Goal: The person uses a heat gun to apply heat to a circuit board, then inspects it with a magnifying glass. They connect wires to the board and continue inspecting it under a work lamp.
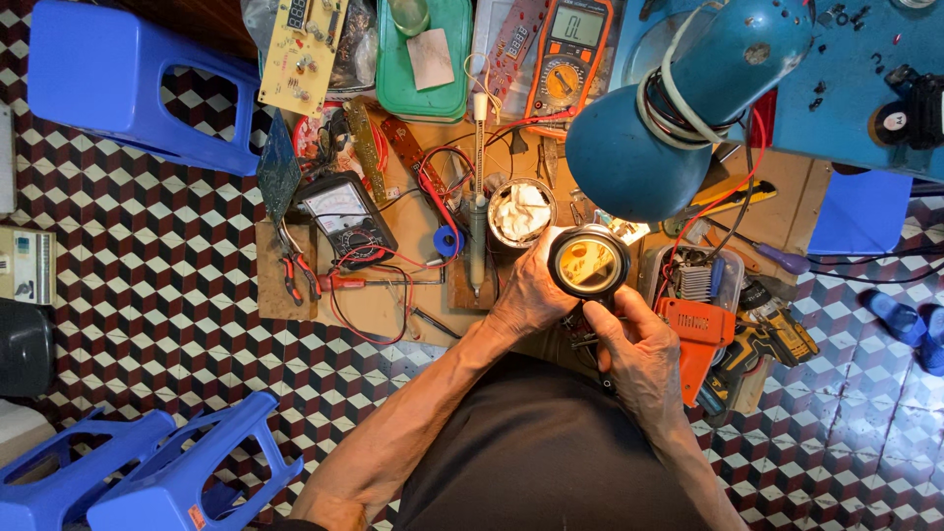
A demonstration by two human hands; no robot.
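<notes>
My right hand (641, 356) grips the black handle of a round magnifying glass (589, 263), holding the lens over the low wooden work board (383, 315). Through the lens a lit yellowish piece shows. My left hand (529, 293) reaches under the lens with its fingers closed on something small that the lens and fingers hide. A blue desk lamp (678, 108) shines down just above the lens. A soldering iron (478, 221) lies on its stand to the left of my left hand.
An analog multimeter (344, 218), red-handled pliers (295, 270) and red wires lie at left. An orange digital multimeter (568, 54), a green box (425, 59) and circuit boards (300, 49) sit at the back. An orange tool (700, 339) lies at right. Blue plastic stools (138, 84) stand on the chequered floor.
</notes>
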